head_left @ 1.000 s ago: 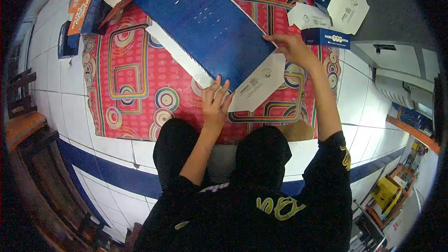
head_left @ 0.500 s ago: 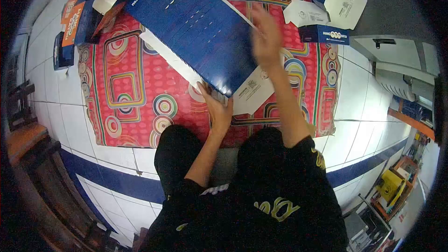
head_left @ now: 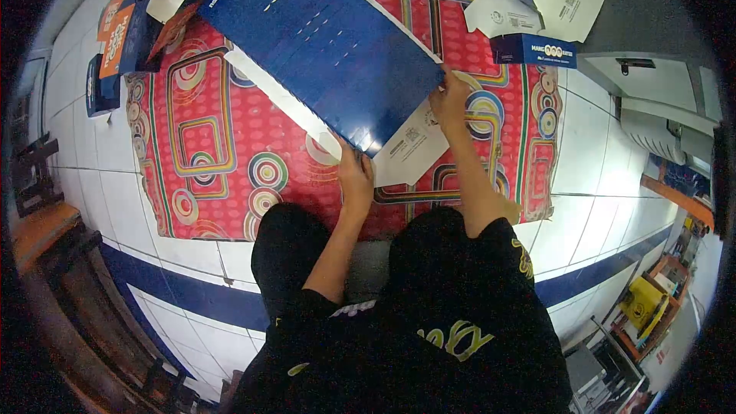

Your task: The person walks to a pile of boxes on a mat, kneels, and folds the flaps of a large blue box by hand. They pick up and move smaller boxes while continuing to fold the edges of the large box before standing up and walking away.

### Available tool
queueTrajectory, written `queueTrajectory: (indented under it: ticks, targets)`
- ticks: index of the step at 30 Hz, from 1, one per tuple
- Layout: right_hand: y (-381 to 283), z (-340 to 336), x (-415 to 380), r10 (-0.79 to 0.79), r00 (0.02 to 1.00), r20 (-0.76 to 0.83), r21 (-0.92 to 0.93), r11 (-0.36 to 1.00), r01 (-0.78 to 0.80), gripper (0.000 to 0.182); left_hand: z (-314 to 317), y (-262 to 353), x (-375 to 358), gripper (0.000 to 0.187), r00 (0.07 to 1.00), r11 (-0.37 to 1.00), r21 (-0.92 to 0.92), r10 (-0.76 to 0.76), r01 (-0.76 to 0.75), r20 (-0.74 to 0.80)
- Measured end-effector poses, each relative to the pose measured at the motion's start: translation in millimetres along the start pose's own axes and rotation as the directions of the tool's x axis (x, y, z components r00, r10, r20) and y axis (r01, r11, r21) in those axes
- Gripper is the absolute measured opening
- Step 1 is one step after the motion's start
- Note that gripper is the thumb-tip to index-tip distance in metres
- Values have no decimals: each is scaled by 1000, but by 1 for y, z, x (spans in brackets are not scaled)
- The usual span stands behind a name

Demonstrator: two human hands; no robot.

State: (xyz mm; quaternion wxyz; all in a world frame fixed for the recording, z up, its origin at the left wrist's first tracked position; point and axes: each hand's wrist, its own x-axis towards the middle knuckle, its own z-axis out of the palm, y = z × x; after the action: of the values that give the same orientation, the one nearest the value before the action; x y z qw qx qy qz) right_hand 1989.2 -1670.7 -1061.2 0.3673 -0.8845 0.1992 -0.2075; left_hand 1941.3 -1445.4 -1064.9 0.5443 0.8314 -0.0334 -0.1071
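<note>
A fanned stack of flat blue cardboard boxes point(head_left: 330, 46) lies slantwise in front of me, with white printing along its far left end. My left hand point(head_left: 356, 180) grips the near left corner, thumb on the blue face. On the near right corner my right hand point(head_left: 451, 103) is closed, its fingers partly hidden at the edge. A pale printed flap point(head_left: 414, 146) sticks out between the two hands. White cardboard edges show along the stack's left side.
The stack lies on a red patterned mat point(head_left: 299, 130) over white tiles. Folded blue and orange boxes point(head_left: 123, 34) stand at the far left. More opened boxes point(head_left: 537, 50) sit at the far right. A grey cabinet point(head_left: 652, 80) is on the right.
My right hand has come down from above the stack's right edge to its near right corner and closed there. My left hand has stayed near the same corner.
</note>
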Motion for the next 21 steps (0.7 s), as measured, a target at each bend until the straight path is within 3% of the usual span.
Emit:
queueTrajectory:
  ticks: [3, 5, 7, 10, 11, 13, 17, 19, 20, 21]
  targets:
    - [5, -1, -2, -62, 998, -11, -40, 997, 61, 41, -2, 5, 0, 54, 996, 996, 22, -85, 84, 29]
    - [2, -2, -2, -100, 995, -23, -80, 992, 98, 42, -1, 2, 1, 56, 1000, 999, 40, -24, 23, 9]
    - [-7, -7, -3, 124, 988, 88, -115, 987, -114, 43, -1, -4, 1, 57, 999, 998, 54, 35, -34, -11]
    - [-4, -11, -4, 112, 988, 108, -203, 975, -89, 42, 1, -8, -1, 62, 1000, 994, 110, 20, -19, -5]
    - [-3, -10, -4, 111, 988, 107, -205, 975, -88, 42, 2, -9, 0, 65, 997, 993, 88, 79, -76, -26]
    - [-3, -6, -5, 46, 999, 12, 9, 999, -46, 42, 2, -11, 0, 67, 989, 989, 69, 138, -135, -53]
    - [19, 7, -12, 32, 999, 35, -119, 992, -28, 44, 1, -15, 3, 71, 999, 983, 176, 41, -44, 23]
    - [18, 6, -10, 220, 968, 119, -147, 968, -202, 45, -2, -18, 0, 76, 997, 972, 232, 21, -38, 76]
    - [13, -1, -7, 221, 969, 112, -149, 968, -203, 45, -6, -12, 1, 77, 993, 985, 171, -16, -4, 117]
    - [7, -11, -1, 59, 988, 146, -148, 988, -37, 44, -7, -5, 3, 78, 986, 994, 106, -46, 29, 160]
